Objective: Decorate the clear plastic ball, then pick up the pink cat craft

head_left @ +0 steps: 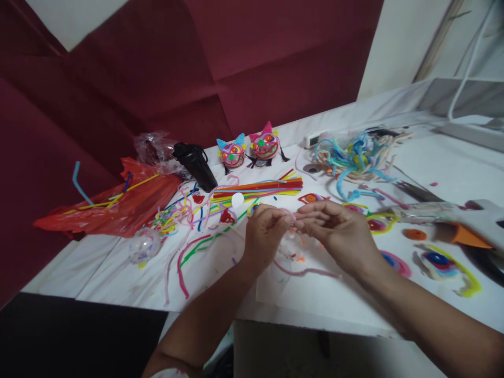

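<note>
Now a pink fuzzy strip (289, 214) sits over the white worktop (129, 281), between the left hand (263, 235) and right hand (344, 233), pinched by both and close to each, its long way unclear.

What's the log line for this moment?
left hand: pinching pink strand | right hand: fingers meeting at it | beyond: colorful stick bundle, black bottle
</note>
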Motion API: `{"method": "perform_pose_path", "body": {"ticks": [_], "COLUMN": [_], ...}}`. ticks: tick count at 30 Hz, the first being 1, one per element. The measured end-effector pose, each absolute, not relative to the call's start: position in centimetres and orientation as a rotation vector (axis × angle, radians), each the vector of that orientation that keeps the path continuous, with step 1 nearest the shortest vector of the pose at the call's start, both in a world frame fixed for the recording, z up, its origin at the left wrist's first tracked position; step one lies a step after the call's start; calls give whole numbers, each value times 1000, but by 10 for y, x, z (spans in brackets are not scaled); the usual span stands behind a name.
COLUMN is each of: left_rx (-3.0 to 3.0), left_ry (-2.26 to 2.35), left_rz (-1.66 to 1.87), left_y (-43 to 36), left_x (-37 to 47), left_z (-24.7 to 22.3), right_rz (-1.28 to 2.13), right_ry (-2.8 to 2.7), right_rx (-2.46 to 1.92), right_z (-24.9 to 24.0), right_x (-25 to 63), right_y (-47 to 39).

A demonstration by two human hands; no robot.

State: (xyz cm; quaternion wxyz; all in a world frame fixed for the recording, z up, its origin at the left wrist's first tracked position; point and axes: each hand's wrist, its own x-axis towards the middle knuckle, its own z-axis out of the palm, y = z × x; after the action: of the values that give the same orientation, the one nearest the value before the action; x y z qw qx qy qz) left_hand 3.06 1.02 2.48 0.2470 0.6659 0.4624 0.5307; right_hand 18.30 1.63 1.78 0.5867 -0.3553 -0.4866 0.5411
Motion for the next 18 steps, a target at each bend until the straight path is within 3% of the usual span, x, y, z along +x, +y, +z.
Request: {"method": "perform_pose_path", "body": {"ticks": [9, 18], "left_rx": [1858, 1996], "left_ry": [1312, 1302], "left_rz": [1381, 1238], "left_y": [9, 9], "left_x": [31, 28], "left_z": [26, 27], "right_rz": [1165, 1335], "right_ry": [-1218, -1157], "right_rx": [-840, -909], "right_z": [17, 24], "right_x": [180, 187], "right_y": [15, 21]}}
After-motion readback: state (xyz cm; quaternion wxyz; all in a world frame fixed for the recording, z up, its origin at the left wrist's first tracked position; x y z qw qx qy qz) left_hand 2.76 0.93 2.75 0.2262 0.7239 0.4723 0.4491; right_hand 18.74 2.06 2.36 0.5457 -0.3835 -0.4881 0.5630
